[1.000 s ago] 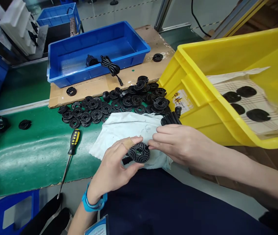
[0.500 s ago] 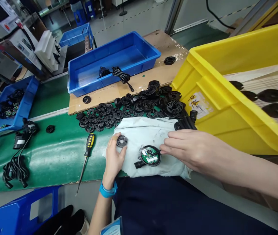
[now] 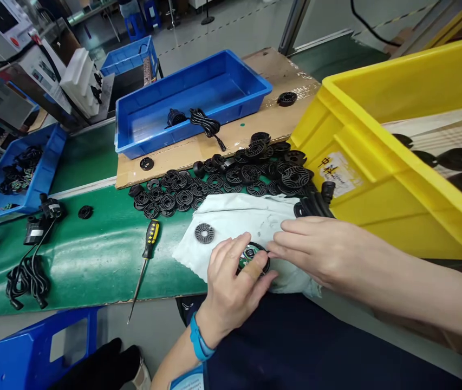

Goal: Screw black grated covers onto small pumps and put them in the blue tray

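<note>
A small round black pump body (image 3: pixel 254 253) with a green circuit board showing lies on a white cloth (image 3: pixel 234 216) at the table's near edge. My left hand (image 3: pixel 234 281), a bandage on one finger, grips its near side. The fingertips of my right hand (image 3: pixel 316 246) pinch its right side. A round black slotted cover (image 3: pixel 204 233) lies loose on the cloth to the left of both hands.
A pile of black slotted covers (image 3: pixel 222 179) lies behind the cloth. A yellow-handled screwdriver (image 3: pixel 146 254) lies on the green mat to the left. A yellow crate (image 3: pixel 377 141) stands at right, a blue tray (image 3: pixel 190 103) with a cabled pump behind, more cabled pumps (image 3: pixel 31 238) far left.
My left hand took the black cover off the pump, laid it on the cloth to the left, then came back to the pump body. My right hand stayed on the pump.
</note>
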`<state>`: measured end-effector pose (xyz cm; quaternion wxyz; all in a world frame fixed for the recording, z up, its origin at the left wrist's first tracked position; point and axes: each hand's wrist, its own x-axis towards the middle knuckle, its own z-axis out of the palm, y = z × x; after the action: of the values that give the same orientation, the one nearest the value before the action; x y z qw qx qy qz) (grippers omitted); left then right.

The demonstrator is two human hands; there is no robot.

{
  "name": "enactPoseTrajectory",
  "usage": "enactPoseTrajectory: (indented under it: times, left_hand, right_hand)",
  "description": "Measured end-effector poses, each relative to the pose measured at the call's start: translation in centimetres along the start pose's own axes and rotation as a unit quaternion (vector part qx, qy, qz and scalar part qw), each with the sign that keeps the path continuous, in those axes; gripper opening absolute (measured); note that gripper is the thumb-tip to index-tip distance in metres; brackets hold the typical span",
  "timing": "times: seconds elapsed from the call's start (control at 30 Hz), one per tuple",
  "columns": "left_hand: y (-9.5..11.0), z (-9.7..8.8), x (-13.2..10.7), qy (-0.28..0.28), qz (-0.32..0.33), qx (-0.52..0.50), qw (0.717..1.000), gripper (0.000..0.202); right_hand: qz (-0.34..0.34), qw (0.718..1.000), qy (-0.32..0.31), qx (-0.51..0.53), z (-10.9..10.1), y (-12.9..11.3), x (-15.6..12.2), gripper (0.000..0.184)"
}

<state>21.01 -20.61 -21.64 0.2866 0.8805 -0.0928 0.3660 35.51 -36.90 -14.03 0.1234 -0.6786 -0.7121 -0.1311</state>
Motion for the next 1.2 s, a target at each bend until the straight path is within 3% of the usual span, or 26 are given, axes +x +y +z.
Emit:
enactPoseTrajectory:
  times: [0.2, 0.4, 0.63, 0.8, 1.03, 1.2]
  left_hand:
    - [0.3, -0.3, 0.4, 0.004, -0.013, -0.019, 1.0, 0.039]
    - [0.5, -0.5, 0.4, 0.005, -0.016, -0.029, 0.999, 0.042]
    - [0.6, -0.3, 0.3, -0.003, -0.012, -0.03, 0.999, 0.042]
    - [0.5, 0.2, 0.3, 0.005, -0.018, -0.047, 0.999, 0.043]
    - [0.6, 0.3, 0.1, 0.037, -0.081, -0.08, 0.993, 0.086]
    - [0.8, 0.4, 0.2, 0.027, -0.093, -0.079, 0.992, 0.089]
  right_hand:
    - [0.051, 0.997, 0.011, 0.064, -0.3, -0.3, -0.4, 0.03]
    - [0.131, 0.971, -0.035, 0.198, -1.1, 0.2, -0.7, 0.031]
    - [0.186, 0.937, 0.017, 0.294, -1.3, 0.9, -0.7, 0.025]
    - [0.173, 0.957, 0.015, 0.23, -1.7, 0.3, -0.2, 0.029]
    - [0.116, 0.984, 0.004, 0.132, -1.8, 0.0, -0.1, 0.027]
    - [0.09, 0.993, -0.012, 0.07, -2.1, -0.2, 0.3, 0.027]
